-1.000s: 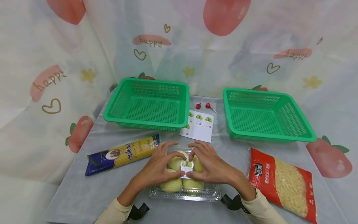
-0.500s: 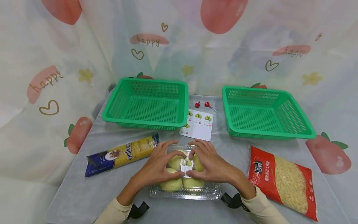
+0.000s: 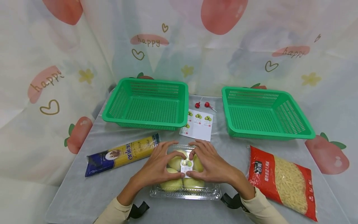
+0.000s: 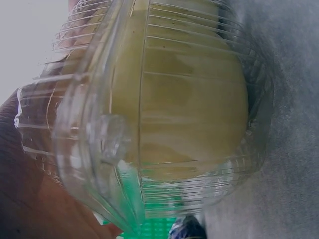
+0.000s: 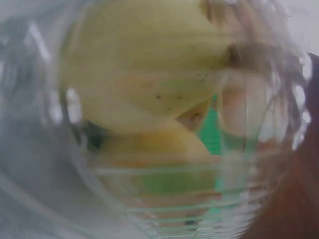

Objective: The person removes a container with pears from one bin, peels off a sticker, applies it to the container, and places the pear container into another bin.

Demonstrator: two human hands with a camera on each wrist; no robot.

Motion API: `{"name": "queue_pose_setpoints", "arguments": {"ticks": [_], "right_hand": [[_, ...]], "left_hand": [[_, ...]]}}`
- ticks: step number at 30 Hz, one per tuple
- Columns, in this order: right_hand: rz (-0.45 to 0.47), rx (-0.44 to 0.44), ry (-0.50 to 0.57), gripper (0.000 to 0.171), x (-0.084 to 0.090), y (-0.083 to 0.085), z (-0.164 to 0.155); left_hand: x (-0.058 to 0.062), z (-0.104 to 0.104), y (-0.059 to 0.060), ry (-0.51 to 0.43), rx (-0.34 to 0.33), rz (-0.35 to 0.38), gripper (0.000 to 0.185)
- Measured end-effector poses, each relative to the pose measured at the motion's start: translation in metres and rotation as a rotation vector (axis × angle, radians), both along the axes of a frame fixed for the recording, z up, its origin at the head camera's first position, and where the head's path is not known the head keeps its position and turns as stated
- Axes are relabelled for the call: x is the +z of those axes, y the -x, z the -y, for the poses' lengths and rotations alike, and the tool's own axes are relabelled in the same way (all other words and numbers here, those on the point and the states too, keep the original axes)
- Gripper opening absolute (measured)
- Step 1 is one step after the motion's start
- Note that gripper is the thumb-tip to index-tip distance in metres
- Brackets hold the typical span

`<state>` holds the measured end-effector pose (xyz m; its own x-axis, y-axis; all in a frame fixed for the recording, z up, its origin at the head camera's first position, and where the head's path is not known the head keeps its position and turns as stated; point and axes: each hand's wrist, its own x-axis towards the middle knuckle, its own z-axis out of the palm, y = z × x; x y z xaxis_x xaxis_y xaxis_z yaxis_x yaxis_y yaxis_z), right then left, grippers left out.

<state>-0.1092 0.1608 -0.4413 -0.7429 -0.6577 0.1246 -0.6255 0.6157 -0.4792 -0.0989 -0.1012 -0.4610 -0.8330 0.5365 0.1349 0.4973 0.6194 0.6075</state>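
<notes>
Both hands work on the box (image 3: pixel 185 189), a clear plastic clamshell of pale green fruit lying near the table's (image 3: pixel 84 193) front edge, about midway along it. The left hand (image 3: pixel 156 169) lies curled over the lid's left half, thumb and forefinger bent in toward the label (image 3: pixel 186 166) at the lid's middle; the right hand (image 3: pixel 211 166) mirrors it on the right half, fingertips on or just beside the label. Both press down on the lid with curled fingers, neither lifting it. To do this well, I judge, the thumbs should smooth the label from its middle outward while the palms keep the box from sliding, pressing lightly, since the thin ribbed plastic (image 4: pixel 149 124) would likely flex over the fruit (image 5: pixel 149 69). The label sheet (image 3: pixel 199 124) lies just behind the box, between the two green baskets: left basket (image 3: pixel 145 126), right basket (image 3: pixel 268 135), both toward the back edge. A spaghetti pack (image 3: pixel 123 154) lies left of the box, a macaroni bag (image 3: pixel 282 182) to the right near the front right corner, each apart from it. Two lollipops (image 3: pixel 202 105) sit behind the sheet. Open room lies in front of the left basket and between box and bag.
</notes>
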Motion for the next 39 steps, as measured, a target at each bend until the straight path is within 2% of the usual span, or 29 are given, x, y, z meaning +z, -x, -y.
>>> {"name": "queue_pose_setpoints", "arguments": {"ticks": [9,13,16,20,22,27,30,32,35,39], "right_hand": [[-0.009,-0.007,-0.009,0.041,0.001,0.002,-0.001],[0.034,-0.025,0.035,0.04,0.003,0.002,-0.005],[0.06,-0.096,0.089,0.038,0.003,0.002,-0.012],[0.076,-0.204,0.114,0.04,0.0,0.0,-0.024],[0.099,-0.24,0.117,0.048,-0.002,-0.003,-0.031],[0.183,-0.343,0.142,0.076,-0.012,-0.011,-0.045],[0.235,-0.402,0.148,0.08,-0.018,-0.014,-0.047],[0.276,-0.435,0.165,0.079,-0.021,-0.015,-0.048],[0.347,-0.493,0.198,0.077,-0.024,-0.015,-0.049],[0.436,-0.547,0.245,0.068,-0.03,-0.014,-0.05]], "left_hand": [[0.001,0.0,0.004,-0.006,-0.003,-0.014,0.054],[-0.001,0.001,0.004,-0.101,0.024,0.006,0.046],[-0.004,0.005,0.002,-0.199,0.071,0.016,0.043],[-0.01,0.013,-0.006,-0.294,0.15,0.033,0.054],[-0.013,0.018,-0.01,-0.343,0.199,0.076,0.062],[-0.016,0.027,-0.021,-0.473,0.363,0.32,0.08],[-0.019,0.027,-0.029,-0.494,0.45,0.46,0.084],[-0.022,0.026,-0.032,-0.498,0.478,0.532,0.084],[-0.026,0.023,-0.036,-0.515,0.496,0.596,0.079],[-0.029,0.019,-0.039,-0.573,0.487,0.593,0.076]]}}
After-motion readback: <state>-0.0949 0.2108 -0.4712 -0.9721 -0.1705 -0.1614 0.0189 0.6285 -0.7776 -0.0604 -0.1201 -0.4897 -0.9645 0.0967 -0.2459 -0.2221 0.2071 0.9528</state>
